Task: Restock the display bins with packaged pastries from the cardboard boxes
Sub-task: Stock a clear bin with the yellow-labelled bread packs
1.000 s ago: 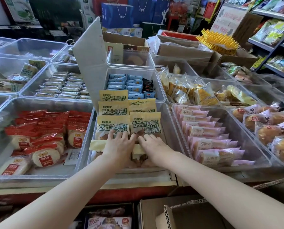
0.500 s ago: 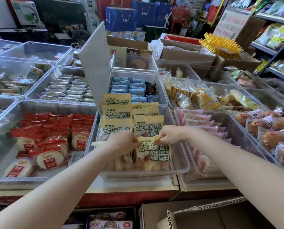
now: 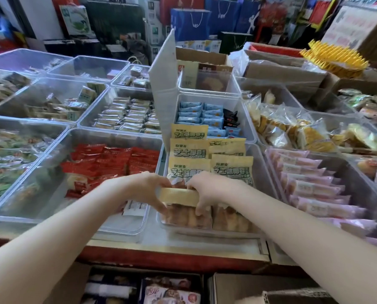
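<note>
A: Hands?
B: Left hand (image 3: 144, 189) and right hand (image 3: 207, 189) both pinch one yellow pastry pack (image 3: 178, 196) by its ends, at the front of the clear middle bin (image 3: 257, 163).
A: Handling?
B: Probably light, crinkly film, soft bread inside; squeeze the sealed edges, not the middle.
A: Obstacles?
B: Standing yellow packs (image 3: 231, 170) just behind, red packs (image 3: 117, 163) left, pink packs (image 3: 310, 187) right. Cardboard box (image 3: 238, 286) below.

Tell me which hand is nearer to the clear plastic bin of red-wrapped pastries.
Left. The left hand hangs by the clear plastic bin of red-wrapped pastries, at its right wall; the right hand is farther right, over the neighbouring bin.
</note>
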The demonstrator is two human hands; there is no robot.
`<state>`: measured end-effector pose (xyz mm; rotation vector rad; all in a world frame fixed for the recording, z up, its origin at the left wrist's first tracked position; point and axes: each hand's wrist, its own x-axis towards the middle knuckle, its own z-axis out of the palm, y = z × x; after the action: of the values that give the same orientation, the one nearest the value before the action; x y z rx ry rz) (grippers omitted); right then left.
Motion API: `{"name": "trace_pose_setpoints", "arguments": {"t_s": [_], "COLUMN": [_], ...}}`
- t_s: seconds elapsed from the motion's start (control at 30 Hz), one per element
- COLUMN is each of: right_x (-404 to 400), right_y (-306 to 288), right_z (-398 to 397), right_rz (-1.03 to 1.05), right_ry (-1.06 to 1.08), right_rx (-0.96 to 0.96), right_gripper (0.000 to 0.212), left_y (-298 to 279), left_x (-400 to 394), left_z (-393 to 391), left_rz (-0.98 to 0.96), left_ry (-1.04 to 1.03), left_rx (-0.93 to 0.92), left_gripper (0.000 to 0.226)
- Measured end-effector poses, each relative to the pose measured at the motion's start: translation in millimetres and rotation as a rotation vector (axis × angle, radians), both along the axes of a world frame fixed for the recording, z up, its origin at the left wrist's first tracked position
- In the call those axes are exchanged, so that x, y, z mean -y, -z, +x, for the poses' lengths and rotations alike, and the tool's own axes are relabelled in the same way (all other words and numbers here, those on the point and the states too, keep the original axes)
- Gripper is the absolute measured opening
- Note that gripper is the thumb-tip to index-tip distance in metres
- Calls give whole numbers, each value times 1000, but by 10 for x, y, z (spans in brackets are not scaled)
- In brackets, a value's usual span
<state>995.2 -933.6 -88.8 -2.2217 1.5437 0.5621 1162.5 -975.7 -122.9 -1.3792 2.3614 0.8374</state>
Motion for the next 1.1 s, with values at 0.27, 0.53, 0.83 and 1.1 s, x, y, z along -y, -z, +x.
{"name": "trace_pose_setpoints", "arguments": {"t_s": [0.27,0.53,0.83,1.1], "right_x": [-3,-40,-186,266], "right_y": [204,292,363,-271], "right_z": [52,82,121,-34], "right_rz": [14,-74,-148,0], "right_ry": [-36,5,30,85], "right_rx": [-86,-127,-107,80], "right_gripper": [71,88,56,25], "left_y": [136,175,296,-138], "left_x": [-97,-102,-241,163], "left_z": [-89,-69,-153,42], "left_rz": [-107,-257,-478,15], "left_ry": [79,131,216,-80], "left_rx": [123,107,184,-181], "left_gripper": [86,81,86,35]}}
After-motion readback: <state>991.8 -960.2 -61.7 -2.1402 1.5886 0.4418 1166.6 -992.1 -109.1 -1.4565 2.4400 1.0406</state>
